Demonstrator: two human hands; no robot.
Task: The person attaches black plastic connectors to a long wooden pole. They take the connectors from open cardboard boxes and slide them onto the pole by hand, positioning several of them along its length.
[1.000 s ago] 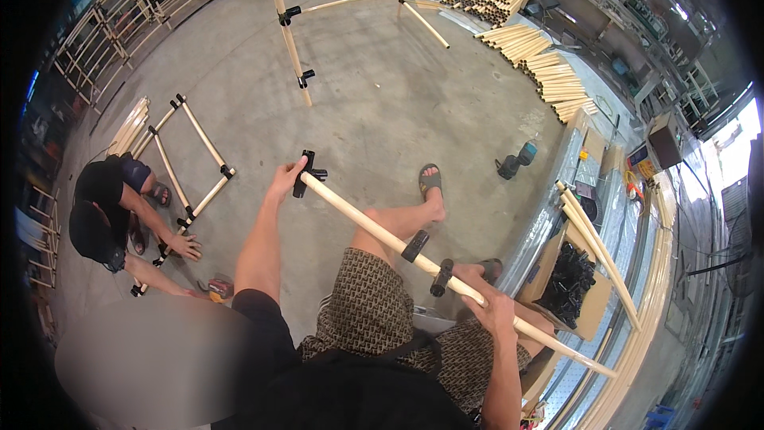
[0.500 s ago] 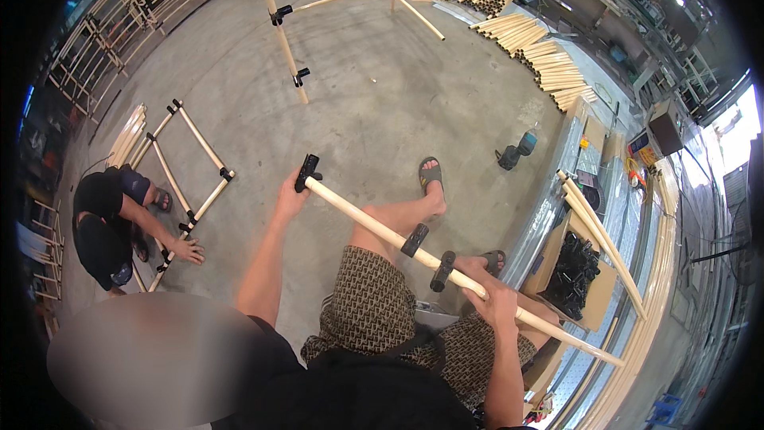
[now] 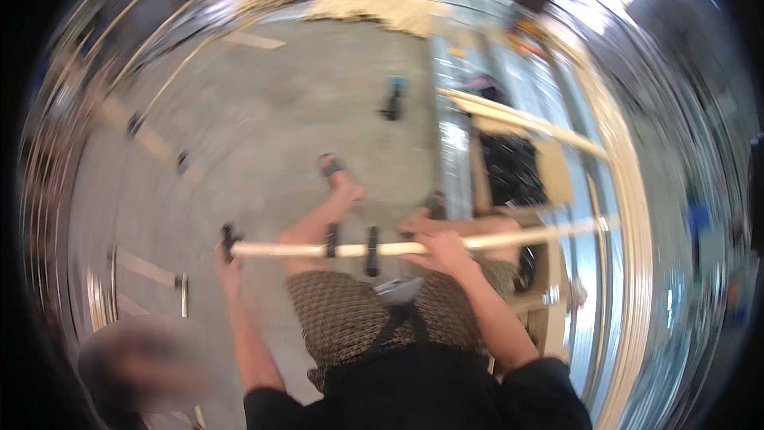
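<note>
Pretty blurry shot, but I had the long pale wooden pole [image 3: 414, 247] held level across my knees above the concrete floor [image 3: 263, 127], left hand [image 3: 225, 259] gripping its black-capped end, right hand [image 3: 442, 248] with fingers wrapped round the middle.

Motion blur smears the whole floor [image 3: 263, 119]; the pale rod's [image 3: 398, 248] far end fades into clutter

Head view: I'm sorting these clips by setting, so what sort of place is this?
Probably a workshop or small factory floor, though the picture is motion-blurred. Bare concrete floor, heaps of pale wooden sticks at the far side, and the person's hands holding a long pale pole fitted with black clamps.
</note>
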